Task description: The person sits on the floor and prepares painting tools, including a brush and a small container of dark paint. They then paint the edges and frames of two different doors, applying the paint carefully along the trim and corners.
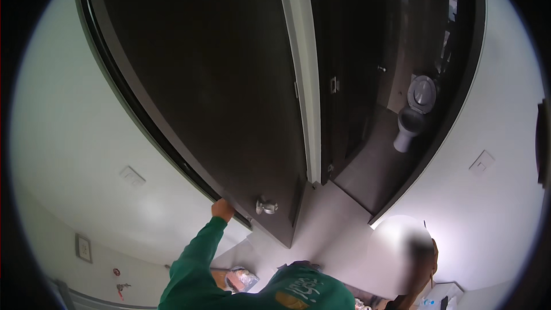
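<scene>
Dark wooden door (218, 92): left hand (222, 209) gripped its edge beside the knob (266, 206); steady pulling, fingers clear of the frame, seemed advisable.

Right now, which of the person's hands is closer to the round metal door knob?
Left. The left hand rests on the edge of the dark door, just left of the door knob. The right hand is not in view.
</scene>
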The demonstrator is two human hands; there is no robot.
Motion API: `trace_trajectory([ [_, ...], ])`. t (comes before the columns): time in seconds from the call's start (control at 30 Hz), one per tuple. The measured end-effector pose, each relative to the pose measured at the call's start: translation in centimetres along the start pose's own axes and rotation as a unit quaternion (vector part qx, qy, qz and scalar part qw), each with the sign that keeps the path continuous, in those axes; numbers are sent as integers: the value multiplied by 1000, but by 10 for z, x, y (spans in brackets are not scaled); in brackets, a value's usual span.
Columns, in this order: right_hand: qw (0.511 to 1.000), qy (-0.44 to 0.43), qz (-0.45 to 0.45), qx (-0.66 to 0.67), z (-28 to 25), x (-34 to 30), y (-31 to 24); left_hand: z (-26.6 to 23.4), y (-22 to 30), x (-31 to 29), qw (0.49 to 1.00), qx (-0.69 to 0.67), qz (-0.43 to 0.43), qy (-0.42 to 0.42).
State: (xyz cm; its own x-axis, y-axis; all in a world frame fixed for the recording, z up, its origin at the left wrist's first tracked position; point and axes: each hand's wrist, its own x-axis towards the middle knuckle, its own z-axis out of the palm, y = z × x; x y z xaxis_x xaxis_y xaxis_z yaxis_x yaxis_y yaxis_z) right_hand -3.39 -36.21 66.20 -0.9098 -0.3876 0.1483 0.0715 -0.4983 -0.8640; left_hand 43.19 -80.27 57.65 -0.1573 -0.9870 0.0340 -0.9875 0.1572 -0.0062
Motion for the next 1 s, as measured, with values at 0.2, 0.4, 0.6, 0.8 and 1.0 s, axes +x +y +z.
trace_trajectory([
  [0.2, 996, -44, 28, 73, -16, -8, 7, -67, 45, -113, 977, 80, 99, -171],
  [0.4, 986, -101, 59, 122, 2, -7, 27, -257, 157, -121, 909, 104, 338, 218],
  [0.6, 981, -116, 32, 154, 10, -5, 22, -371, 158, -59, 843, 423, 240, 228],
  [0.8, 983, -67, 33, 170, -9, -14, 29, -394, 178, -38, 824, 450, 159, 307],
  [1.0, 983, -163, -36, 82, -24, -14, 10, -269, 195, -51, 909, 335, 238, 61],
])
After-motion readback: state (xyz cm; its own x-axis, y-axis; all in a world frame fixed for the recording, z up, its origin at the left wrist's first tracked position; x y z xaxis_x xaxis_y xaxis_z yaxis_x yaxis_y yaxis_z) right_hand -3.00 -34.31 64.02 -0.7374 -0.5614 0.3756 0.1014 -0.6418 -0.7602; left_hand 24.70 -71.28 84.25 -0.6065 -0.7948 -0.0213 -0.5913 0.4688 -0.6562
